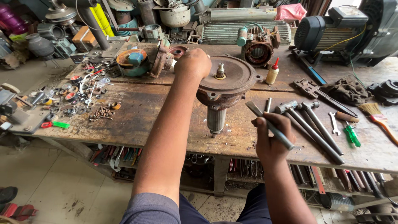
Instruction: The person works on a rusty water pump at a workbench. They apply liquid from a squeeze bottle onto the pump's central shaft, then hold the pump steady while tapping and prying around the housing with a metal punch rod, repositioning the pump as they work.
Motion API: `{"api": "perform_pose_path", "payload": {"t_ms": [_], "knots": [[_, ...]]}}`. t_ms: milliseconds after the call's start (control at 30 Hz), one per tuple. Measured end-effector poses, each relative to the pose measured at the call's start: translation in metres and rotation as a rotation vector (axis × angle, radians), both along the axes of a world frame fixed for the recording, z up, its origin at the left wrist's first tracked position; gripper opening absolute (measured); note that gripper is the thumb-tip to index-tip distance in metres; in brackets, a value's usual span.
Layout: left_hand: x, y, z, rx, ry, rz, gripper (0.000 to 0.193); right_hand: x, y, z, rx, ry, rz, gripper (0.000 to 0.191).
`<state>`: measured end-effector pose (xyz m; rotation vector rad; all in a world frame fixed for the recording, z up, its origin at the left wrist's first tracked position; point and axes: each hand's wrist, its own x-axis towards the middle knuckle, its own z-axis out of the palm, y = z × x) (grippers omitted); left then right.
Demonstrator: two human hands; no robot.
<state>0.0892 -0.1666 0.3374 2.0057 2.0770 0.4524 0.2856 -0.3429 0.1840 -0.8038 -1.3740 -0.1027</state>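
Head camera looks steeply down, close over the workbench (137,120).

Worn wooden workbench (137,110), cluttered shelf beneath; dusty tiled floor (62,186); daylight.

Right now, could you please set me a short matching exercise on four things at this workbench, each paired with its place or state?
Things:
1. Round rusty motor cover
2. Flat metal chisel
3. Green screwdriver
4. Small bottle with red cap

Places or states:
A. Lying on the bench at the right, near a spanner
B. Held at its rim by the left hand
C. Standing upright behind the cover
D. Gripped in the right hand

Pairs: 1-B, 2-D, 3-A, 4-C
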Motion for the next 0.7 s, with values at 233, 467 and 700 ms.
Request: {"api": "perform_pose_path", "payload": {"t_ms": [233,467,700], "knots": [[0.003,-0.011,0.011,-0.058,0.041,0.014,0.037,-0.025,-0.007,0.019,0.093,-0.211,-0.227,0.012],[0.004,-0.025,0.020,-0.042,0.033,-0.007,0.035,-0.019,0.007,0.012,0.061,-0.249,-0.245,0.014],[0.000,-0.029,0.019,-0.073,0.077,-0.038,0.033,-0.019,0.020,0.012,0.085,-0.251,-0.094,0.009]]}}
